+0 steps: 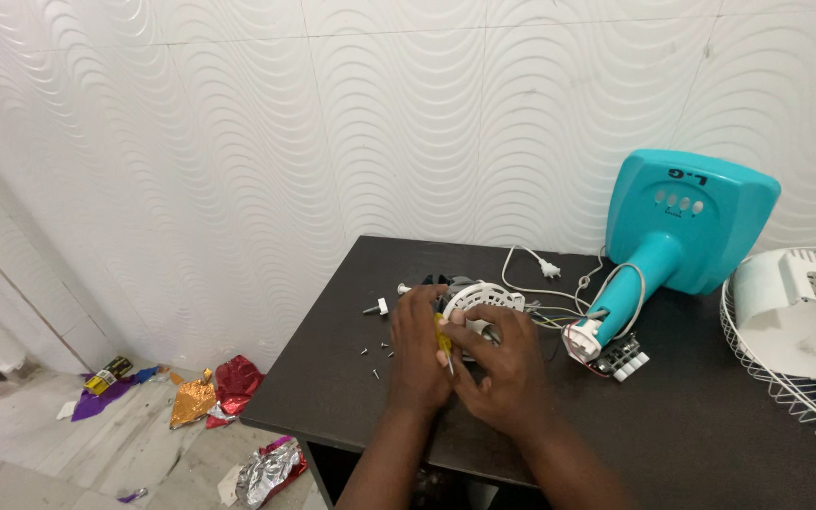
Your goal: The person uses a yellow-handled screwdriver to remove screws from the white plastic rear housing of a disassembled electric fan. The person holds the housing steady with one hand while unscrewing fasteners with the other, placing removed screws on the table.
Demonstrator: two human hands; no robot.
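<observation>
Motor is steadied on counter by left hand | yellow screwdriver is gripped by right hand | loose screws are kept beside

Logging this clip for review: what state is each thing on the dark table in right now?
Teal plastic fan base: tipped over, wires pulled out.
White round motor housing: detached, lying under both hands.
Yellow-handled screwdriver: in right hand grip; left hand alongside.
Small metal screws: removed, loose on table.
White wire fan guard: off, lying at table edge.
</observation>
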